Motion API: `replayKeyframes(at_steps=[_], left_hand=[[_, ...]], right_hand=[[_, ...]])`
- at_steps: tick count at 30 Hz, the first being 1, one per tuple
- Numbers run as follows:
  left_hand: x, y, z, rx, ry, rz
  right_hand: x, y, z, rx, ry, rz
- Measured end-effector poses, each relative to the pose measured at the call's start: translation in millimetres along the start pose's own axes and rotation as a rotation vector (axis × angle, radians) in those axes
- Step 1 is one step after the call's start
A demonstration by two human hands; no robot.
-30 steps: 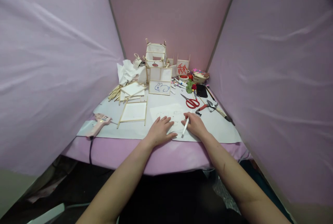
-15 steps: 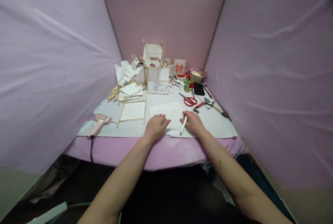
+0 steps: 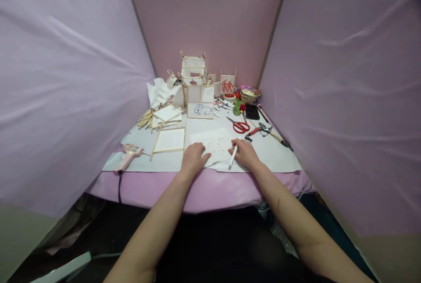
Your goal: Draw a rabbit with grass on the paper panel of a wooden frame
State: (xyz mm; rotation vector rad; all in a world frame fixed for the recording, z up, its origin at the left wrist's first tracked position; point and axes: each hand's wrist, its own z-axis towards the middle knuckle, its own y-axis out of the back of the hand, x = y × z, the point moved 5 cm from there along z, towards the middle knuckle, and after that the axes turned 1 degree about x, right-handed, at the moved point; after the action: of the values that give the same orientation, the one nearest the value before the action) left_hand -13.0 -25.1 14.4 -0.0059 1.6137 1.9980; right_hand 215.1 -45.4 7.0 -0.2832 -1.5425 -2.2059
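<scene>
A thin sheet of paper [image 3: 214, 147] with small faint marks lies between my hands near the table's front edge. My left hand [image 3: 194, 157] rests on the left side of the sheet, palm down, thumb apart from the fingers, holding nothing. My right hand [image 3: 245, 152] lies at the sheet's right side with a white marker pen [image 3: 233, 157] in its grip. The pen slants, one end toward the front edge. Some of the right fingers are hidden under the hand.
Red-handled scissors [image 3: 241, 127] and pruning shears [image 3: 255, 131] lie beyond my right hand. To the left are a paper-covered stick frame [image 3: 169, 140] and a pink glue gun [image 3: 130, 157]. A rabbit panel [image 3: 200, 110] and a stick lantern frame [image 3: 193, 67] stand behind.
My left hand has drawn slightly left across the paper, uncovering more of it. The right hand keeps the marker pen in nearly the same place. The view has shifted a little.
</scene>
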Motion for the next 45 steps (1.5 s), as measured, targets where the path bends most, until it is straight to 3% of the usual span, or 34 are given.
replayKeyframes(at_steps=[45], left_hand=[[3.3,2.2,-5.5,-0.035,-0.003,-0.009]], right_hand=[[-4.3,-3.4,-0.1,-0.016,0.011,0.032]])
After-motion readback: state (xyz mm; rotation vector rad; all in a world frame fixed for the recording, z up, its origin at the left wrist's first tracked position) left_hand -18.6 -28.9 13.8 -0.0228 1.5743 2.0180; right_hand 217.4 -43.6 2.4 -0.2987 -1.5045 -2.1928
